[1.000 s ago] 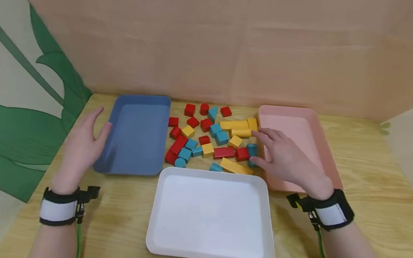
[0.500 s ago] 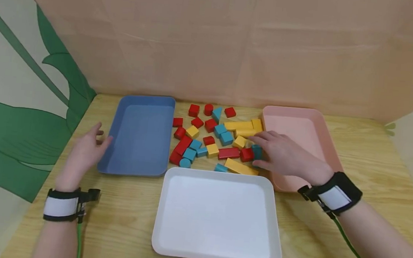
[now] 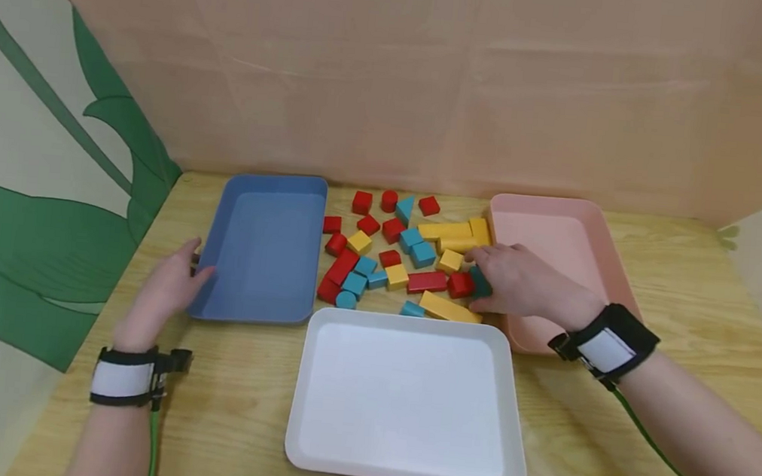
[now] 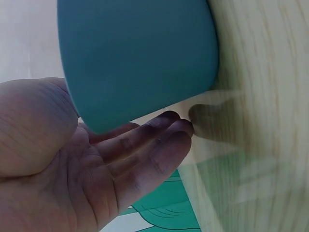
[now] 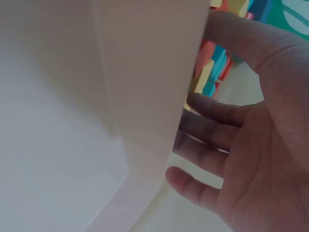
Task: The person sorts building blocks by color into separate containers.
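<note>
My left hand [image 3: 162, 291] is at the outer left side of the blue tray [image 3: 260, 254], with the thumb at the rim. In the left wrist view its fingers [image 4: 154, 150] extend loosely beside the tray's corner. My right hand [image 3: 526, 285] reaches over the left wall of the pink tray [image 3: 562, 227]. Its thumb and index finger lie apart around a dark blue block [image 3: 479, 282], partly hidden by the hand. A red cube [image 3: 461, 284] sits just left of that block. In the right wrist view the fingertips pass behind a pale tray wall [image 5: 149, 87].
Red, blue and yellow blocks, such as a long yellow block [image 3: 450, 307], are scattered between the two trays. A white tray [image 3: 411, 399] lies in front of them on the wooden table [image 3: 230, 406]. A paper-covered wall [image 3: 401, 81] stands behind.
My left hand has come down and closer to the blue tray's side. My right hand has lowered toward the blocks beside the pink tray. The head view has shifted slightly; the trays stay put.
</note>
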Motion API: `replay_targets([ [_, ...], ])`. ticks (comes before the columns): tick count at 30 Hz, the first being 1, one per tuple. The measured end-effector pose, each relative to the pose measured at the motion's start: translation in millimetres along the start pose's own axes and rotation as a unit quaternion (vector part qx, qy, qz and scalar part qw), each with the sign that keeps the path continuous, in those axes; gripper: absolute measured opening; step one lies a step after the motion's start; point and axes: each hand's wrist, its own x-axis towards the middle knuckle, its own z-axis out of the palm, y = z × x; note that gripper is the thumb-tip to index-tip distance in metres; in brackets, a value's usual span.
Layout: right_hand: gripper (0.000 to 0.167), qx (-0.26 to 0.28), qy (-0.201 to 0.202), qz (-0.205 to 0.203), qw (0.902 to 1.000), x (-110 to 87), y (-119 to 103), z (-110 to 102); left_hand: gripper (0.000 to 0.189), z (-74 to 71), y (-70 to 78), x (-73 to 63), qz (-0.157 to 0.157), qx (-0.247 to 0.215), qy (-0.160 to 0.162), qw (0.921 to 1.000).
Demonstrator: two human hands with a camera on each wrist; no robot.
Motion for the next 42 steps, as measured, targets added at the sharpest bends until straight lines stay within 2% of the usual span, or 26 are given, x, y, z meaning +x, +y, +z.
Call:
replay_targets([
  [4,0.075,-0.001,-0.013,-0.002,0.9999,0.8,0.2,-0.7,0.057,0.3,0.8,0.9,0.001,0.014,-0.002,0.9999],
  [8,0.067,-0.006,-0.007,-0.041,0.9991,3.0,2.8,-0.7,0.055,2.2,1.1,3.4,-0.009,0.020,-0.005,0.9997],
  [13,0.064,-0.022,0.036,-0.074,0.9964,5.6,4.5,2.0,0.054,4.4,0.8,4.8,-0.021,0.014,-0.005,0.9997],
  [18,0.053,0.014,0.078,-0.085,0.9932,4.8,3.7,4.5,0.055,5.1,1.0,4.5,-0.022,0.012,-0.004,0.9997],
  [24,0.035,0.048,0.108,-0.063,0.9909,3.2,-2.7,-2.2,0.054,4.9,1.2,3.7,-0.023,0.014,-0.002,0.9996],
  [31,0.020,0.088,0.158,-0.033,0.9830,0.0,-18.9,-18.5,0.053,5.7,0.1,3.6,-0.015,0.019,0.005,0.9997],
  [36,0.021,0.087,0.179,-0.025,0.9797,1.4,-35.3,-33.1,0.053,5.0,2.1,3.6,-0.012,0.019,0.004,0.9997],
  [39,0.020,0.097,0.169,-0.041,0.9800,9.7,-50.5,-44.5,0.053,4.0,3.6,3.2,-0.010,0.016,0.005,0.9998],
  [42,0.019,0.116,0.160,-0.077,0.9774,26.4,-71.7,-56.8,0.053,3.6,3.8,2.4,-0.009,0.012,0.004,0.9999],
])
